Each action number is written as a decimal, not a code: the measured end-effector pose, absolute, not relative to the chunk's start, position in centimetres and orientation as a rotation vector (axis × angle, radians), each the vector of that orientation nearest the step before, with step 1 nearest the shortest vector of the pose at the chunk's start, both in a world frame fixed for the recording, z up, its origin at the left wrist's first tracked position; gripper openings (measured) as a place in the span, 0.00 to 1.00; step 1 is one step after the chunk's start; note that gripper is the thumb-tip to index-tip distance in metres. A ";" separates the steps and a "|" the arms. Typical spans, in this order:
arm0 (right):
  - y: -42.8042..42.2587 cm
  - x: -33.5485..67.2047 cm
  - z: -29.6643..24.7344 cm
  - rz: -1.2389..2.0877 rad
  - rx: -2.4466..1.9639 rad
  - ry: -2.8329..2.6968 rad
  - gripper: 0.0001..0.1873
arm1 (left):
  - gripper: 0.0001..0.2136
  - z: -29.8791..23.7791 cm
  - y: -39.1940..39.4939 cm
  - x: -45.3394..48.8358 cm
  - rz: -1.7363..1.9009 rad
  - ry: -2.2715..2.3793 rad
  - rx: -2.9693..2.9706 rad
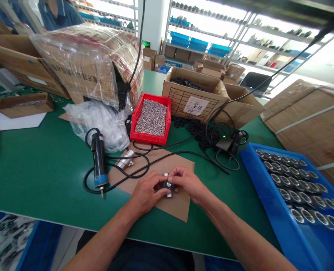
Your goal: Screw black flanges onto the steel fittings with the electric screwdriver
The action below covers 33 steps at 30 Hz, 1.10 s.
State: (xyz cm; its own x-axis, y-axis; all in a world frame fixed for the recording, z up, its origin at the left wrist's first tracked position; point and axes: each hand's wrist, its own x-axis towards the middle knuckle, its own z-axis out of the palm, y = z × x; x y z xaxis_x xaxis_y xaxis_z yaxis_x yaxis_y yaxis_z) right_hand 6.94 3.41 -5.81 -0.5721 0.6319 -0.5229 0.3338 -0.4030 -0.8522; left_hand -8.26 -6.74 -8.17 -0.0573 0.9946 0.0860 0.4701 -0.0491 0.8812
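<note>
My left hand (146, 192) and my right hand (187, 183) meet over a brown cardboard sheet (181, 205) on the green table (43, 177). Both pinch a small black part with a metal piece (168, 184) between their fingertips. An electric screwdriver (99, 160) with a black cable lies on the table left of my hands. A small metal cylinder (126, 160) lies on the cardboard behind my left hand.
A red bin of small screws (152, 117) stands behind the cardboard. A blue tray of several metal rings (296, 180) is at the right. Black rings (201, 131) lie loose by an open carton (195, 98). Wrapped cartons (88, 60), plastic wrap and a power adapter (226, 143) crowd the back.
</note>
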 end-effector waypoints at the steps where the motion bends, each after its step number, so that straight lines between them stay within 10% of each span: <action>1: 3.3 7.0 -5.9 2.072 -1.305 -1.600 0.14 | 0.14 -8.2 -6.7 -8.3 1.044 1.592 1.573; 7: 5.2 6.9 -5.1 1.990 -1.153 -1.935 0.17 | 0.13 -8.3 -6.7 -8.4 1.058 1.595 1.559; 17: 14.6 -7.3 0.2 0.110 -0.841 -2.810 0.15 | 0.16 -8.5 -6.6 -8.4 1.103 1.556 1.522; 33: 19.0 -9.5 1.8 0.075 -0.916 -2.769 0.18 | 0.16 -8.2 -6.6 -8.4 1.088 1.566 1.555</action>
State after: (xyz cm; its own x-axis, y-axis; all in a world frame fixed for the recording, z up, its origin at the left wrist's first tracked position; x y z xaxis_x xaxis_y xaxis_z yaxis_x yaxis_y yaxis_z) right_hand -9.48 18.98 1.81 -0.7806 0.5939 0.1947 0.5825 0.8042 -0.1179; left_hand -8.44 -6.62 -8.19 -0.0672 0.9931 0.0958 0.4366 -0.0571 0.8978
